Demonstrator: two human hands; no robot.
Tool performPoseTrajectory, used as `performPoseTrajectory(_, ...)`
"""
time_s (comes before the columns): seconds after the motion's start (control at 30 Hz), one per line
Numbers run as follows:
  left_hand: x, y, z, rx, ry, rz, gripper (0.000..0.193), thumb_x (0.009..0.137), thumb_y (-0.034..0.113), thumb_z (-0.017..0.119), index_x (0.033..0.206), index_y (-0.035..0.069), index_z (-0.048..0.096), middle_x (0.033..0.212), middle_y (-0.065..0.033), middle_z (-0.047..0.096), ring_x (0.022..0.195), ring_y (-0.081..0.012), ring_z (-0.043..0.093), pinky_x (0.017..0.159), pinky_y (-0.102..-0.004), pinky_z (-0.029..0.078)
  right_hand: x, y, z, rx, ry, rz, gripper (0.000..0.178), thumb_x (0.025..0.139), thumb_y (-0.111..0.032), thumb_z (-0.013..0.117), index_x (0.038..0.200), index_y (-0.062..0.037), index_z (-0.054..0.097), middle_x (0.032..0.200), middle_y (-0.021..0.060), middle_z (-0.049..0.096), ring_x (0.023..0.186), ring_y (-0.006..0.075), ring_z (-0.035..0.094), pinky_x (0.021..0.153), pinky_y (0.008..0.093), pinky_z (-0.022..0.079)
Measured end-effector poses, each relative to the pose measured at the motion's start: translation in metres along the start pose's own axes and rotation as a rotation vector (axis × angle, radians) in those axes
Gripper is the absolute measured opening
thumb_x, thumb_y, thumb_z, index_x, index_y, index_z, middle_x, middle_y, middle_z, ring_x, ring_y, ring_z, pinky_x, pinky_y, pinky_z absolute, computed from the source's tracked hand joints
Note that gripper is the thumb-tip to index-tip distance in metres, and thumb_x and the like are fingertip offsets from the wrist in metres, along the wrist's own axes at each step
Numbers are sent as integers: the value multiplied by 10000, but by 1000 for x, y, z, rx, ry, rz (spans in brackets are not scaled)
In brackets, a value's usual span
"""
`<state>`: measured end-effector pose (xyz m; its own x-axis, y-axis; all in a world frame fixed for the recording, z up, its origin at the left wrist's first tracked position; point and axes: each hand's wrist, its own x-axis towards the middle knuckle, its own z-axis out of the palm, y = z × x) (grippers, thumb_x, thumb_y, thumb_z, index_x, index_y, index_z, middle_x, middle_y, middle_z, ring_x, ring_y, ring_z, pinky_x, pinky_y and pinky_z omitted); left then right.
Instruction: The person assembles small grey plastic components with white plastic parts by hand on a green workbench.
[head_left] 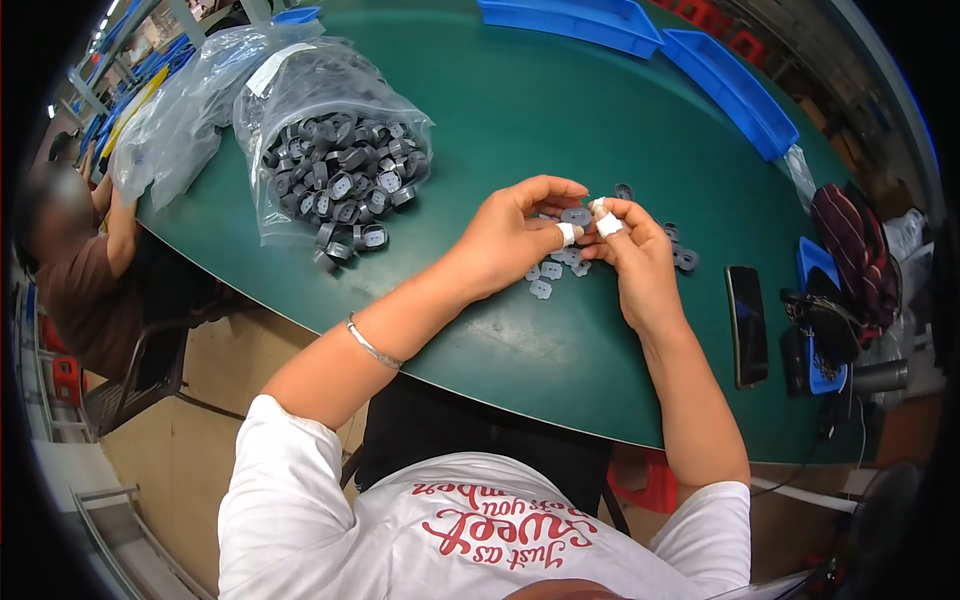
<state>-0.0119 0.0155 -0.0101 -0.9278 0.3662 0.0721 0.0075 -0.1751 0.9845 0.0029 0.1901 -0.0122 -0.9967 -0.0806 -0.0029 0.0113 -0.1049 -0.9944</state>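
Note:
My left hand [508,236] and my right hand [640,262] meet over the green table [500,350]. Between the left thumb and fingers is a small grey oval plastic part [575,216]. White tape wraps the left thumb and right fingertips. The right thumb and fingers come together at the part's right side, and what they pinch is too small to make out. Below the hands lie several flat light-grey plastic pieces [541,289], partly covered by the fingers. Several dark grey plastic parts [685,259] rest just right of my right hand, and another dark part [624,192] lies beyond it.
A clear plastic bag [285,215] spills dark grey parts [345,170] at the left. Blue trays [575,22] line the far edge. On the right are a phone [747,325], a blue tray [818,262] and a dark striped cloth [850,250]. Another person [85,290] sits at far left.

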Motion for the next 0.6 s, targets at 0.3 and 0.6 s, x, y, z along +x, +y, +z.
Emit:
performPoseTrajectory(0.3,-7,5,6,493,-6,386,419,780,-77,609,1188,5,562,1070,-103,586,1025,-203,596,903,-321,512,4,2,-9,233,-58,18,175,903,-81,609,1059,-23,553,948,52,642,860,116,617,779,282,506)
performPoseTrajectory(0.6,-7,-2,4,513,62,503,416,755,-82,606,1159,5,564,1027,-116,593,970,-233,614,870,-335,515,0,-6,6,217,-66,-23,180,877,-22,601,1047,-7,544,948,72,634,861,123,620,788,283,514)
